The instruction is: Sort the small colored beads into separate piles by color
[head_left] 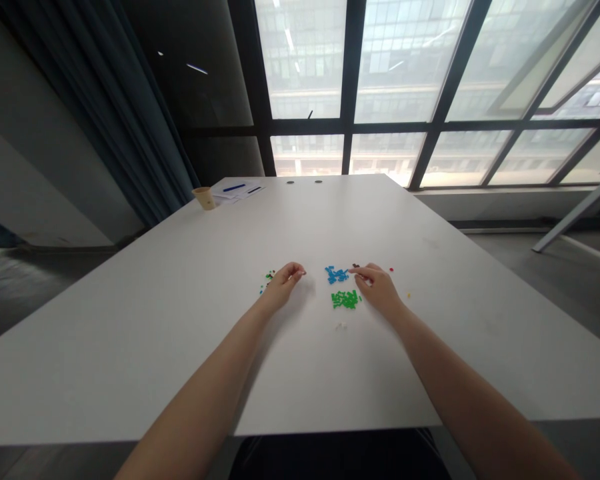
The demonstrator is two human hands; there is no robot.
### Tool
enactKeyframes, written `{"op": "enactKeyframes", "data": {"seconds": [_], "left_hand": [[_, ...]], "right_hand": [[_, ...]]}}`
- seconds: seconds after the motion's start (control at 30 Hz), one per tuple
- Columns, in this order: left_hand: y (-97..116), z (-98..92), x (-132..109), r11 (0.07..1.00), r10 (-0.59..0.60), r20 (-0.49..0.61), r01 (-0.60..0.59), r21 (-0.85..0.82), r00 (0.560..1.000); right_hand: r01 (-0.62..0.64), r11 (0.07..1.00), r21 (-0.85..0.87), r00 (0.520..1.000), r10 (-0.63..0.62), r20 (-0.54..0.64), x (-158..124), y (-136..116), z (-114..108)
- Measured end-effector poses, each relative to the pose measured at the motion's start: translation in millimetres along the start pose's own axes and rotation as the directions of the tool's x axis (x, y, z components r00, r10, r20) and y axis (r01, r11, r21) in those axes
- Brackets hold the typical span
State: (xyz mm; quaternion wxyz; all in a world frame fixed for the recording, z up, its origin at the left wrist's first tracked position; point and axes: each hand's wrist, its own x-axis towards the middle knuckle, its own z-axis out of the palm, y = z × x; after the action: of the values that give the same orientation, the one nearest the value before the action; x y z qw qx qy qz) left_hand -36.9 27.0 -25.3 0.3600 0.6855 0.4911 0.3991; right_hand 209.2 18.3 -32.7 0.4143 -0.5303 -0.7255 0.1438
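My left hand [283, 283] is closed in a pinch, with a small dark piece [304, 272] at its fingertips; the piece's kind is too small to make out. Just left of that hand lies a mixed scatter of tiny coloured pieces [270, 275], partly hidden by it. My right hand [376, 281] reaches its index finger to the right edge of a pile of small blue pieces [336, 275], thumb a little apart below. Nearer me sits a pile of green pieces [345, 299]. Beyond the right fingers are a few brown pieces [356, 265], partly covered.
A few white pieces [341, 325] lie below the green pile. One red piece [391, 269] and one yellow piece [409, 295] are right of my right hand. A paper cup [205, 199] and papers with pens [237, 191] stand at the white table's [300, 227] far left.
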Motion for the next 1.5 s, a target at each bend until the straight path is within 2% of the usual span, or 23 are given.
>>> {"op": "enactKeyframes", "data": {"seconds": [0.07,0.13,0.33,0.5,0.7,1.0,1.13,1.23,1.3,1.37,1.43,1.5], "left_hand": [[5.9,5.5,-3.4,0.992,0.022,0.039,-0.017,-0.123,0.999],[11.7,10.1,-7.2,0.984,0.052,0.073,-0.039,-0.172,0.996],[28.8,19.5,-17.4,0.975,0.119,0.179,-0.081,-0.206,0.977],[33.1,23.9,-20.8,0.972,0.145,0.214,-0.099,-0.212,0.966],[29.9,28.3,-21.8,0.971,0.146,0.255,-0.089,-0.223,0.956],[31.4,29.6,-21.0,0.971,0.125,0.299,-0.055,-0.232,0.946],[30.3,31.6,-20.4,0.969,0.088,0.312,-0.008,-0.248,0.946],[26.5,32.8,-18.9,0.962,0.048,0.28,0.032,-0.272,0.959],[22.3,33.0,-17.1,0.961,0.017,0.254,0.055,-0.273,0.967],[17.7,32.8,-15.1,0.963,-0.009,0.246,0.074,-0.259,0.969],[14.0,32.7,-13.7,0.966,-0.03,0.251,0.093,-0.24,0.967],[11.7,32.9,-13.0,0.969,-0.045,0.26,0.106,-0.224,0.965]], "right_hand": [[0.017,1.0,0.005,1.0,-0.017,0.019,-0.3,-3.8,0.2],[0.058,0.998,0.014,0.998,-0.059,0.025,-0.9,-9.1,0.5],[0.259,0.964,0.06,0.966,-0.259,-0.002,-8.2,-36.2,2.5],[0.388,0.921,0.035,0.922,-0.388,-0.004,-16.8,-53.9,5.6],[0.428,0.904,0.012,0.904,-0.428,-0.014,-20.2,-54.9,9.3],[0.424,0.906,-0.001,0.905,-0.423,0.05,-19.1,-57.0,7.6],[0.406,0.914,-0.014,0.911,-0.404,0.082,-16.3,-57.5,6.9],[0.349,0.936,-0.036,0.935,-0.346,0.082,-8.7,-47.3,-3.7],[0.242,0.969,-0.059,0.968,-0.237,0.078,-2.2,-32.2,-17.6],[0.104,0.992,-0.075,0.982,-0.09,0.165,3.4,-13.2,-34.3],[-0.01,0.994,-0.112,0.949,0.045,0.313,6.5,4.9,-49.2],[-0.07,0.98,-0.185,0.893,0.144,0.426,7.3,17.5,-59.0]]}}
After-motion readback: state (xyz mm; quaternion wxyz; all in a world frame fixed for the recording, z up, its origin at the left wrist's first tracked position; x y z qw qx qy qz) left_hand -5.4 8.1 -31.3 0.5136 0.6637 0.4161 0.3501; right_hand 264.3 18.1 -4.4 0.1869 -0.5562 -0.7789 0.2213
